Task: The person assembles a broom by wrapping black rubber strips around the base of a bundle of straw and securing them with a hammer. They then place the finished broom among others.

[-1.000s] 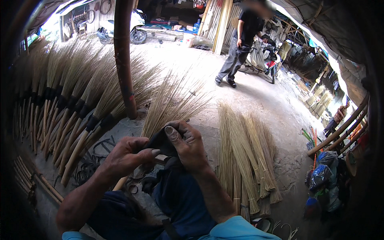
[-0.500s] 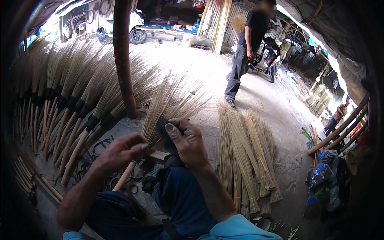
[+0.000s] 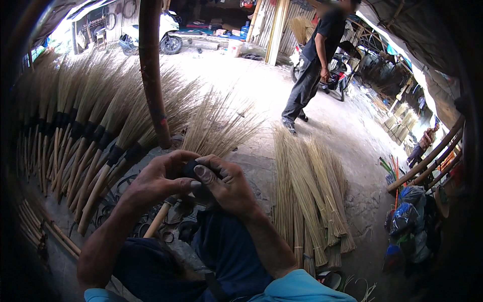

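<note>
I've got my left hand [image 3: 158,181] and right hand [image 3: 226,186] both clamped on the black binding [image 3: 189,168] of this broom [image 3: 211,133].

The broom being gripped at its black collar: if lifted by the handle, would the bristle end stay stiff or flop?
The broom has thin straw-like bristles fanning loosely, so the tips would probably sway and bend, not hold rigid. Both the left hand and right hand clamp its black collar, where it likely stays firm. It looks light.

Two hands [image 3: 198,183]; one standing person [image 3: 314,65]
</note>
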Demonstrator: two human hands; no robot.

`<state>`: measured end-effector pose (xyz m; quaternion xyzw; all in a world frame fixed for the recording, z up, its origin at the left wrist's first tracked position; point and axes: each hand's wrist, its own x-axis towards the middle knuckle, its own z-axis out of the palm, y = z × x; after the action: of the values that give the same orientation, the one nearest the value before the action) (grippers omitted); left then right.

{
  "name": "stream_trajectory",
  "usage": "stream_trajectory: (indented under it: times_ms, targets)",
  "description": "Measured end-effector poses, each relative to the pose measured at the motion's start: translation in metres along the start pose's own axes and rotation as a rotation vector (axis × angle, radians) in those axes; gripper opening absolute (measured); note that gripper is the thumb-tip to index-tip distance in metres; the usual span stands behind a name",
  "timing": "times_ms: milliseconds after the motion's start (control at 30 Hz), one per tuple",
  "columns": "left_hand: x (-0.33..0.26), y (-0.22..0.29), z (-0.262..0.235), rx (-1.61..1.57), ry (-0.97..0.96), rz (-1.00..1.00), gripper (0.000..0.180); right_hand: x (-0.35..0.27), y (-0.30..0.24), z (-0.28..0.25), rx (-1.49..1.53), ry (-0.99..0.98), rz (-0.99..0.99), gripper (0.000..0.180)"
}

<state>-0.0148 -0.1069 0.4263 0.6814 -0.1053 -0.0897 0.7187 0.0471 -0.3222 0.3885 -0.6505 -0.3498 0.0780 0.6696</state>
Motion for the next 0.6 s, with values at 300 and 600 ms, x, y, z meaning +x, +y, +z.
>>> stream_trajectory:
  times_ms: [300, 600]
  targets:
    - [0.003, -0.004, 0.011, 0.113, 0.1, -0.055, 0.031, 0.001, 0.005, -0.007, 0.015, -0.02, -0.012, 0.021]
    - [-0.003, -0.003, 0.012, 0.079, 0.121, -0.022, 0.025, 0.0, 0.007, -0.008, 0.057, -0.012, -0.027, 0.021]
